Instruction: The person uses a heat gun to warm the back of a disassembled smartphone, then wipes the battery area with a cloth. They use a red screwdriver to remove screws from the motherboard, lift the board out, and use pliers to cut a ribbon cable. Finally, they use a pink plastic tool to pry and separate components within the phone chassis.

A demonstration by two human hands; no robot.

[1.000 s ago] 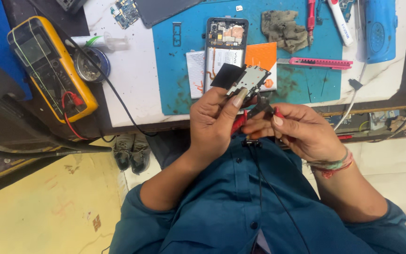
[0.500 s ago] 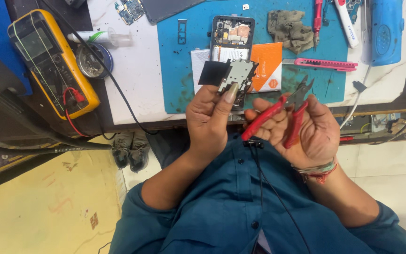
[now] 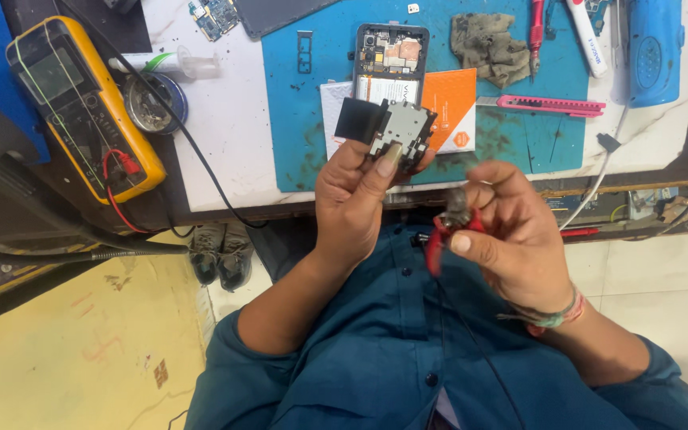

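Circuit board (image 3: 402, 131) pinched in left hand (image 3: 357, 199) fingers at frame centre, red pliers (image 3: 445, 231) gripped by right hand (image 3: 511, 235), opened phone (image 3: 389, 57) laid on bench (image 3: 232, 135) mat, upper centre

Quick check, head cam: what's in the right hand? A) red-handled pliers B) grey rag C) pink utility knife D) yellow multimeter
A: the right hand grips the red-handled pliers, while the pink utility knife, yellow multimeter and grey rag all lie on the bench.

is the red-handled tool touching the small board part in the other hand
Apart. The head view shows the red-handled pliers in the right hand lying below the board part pinched by the left hand, with a clear gap.
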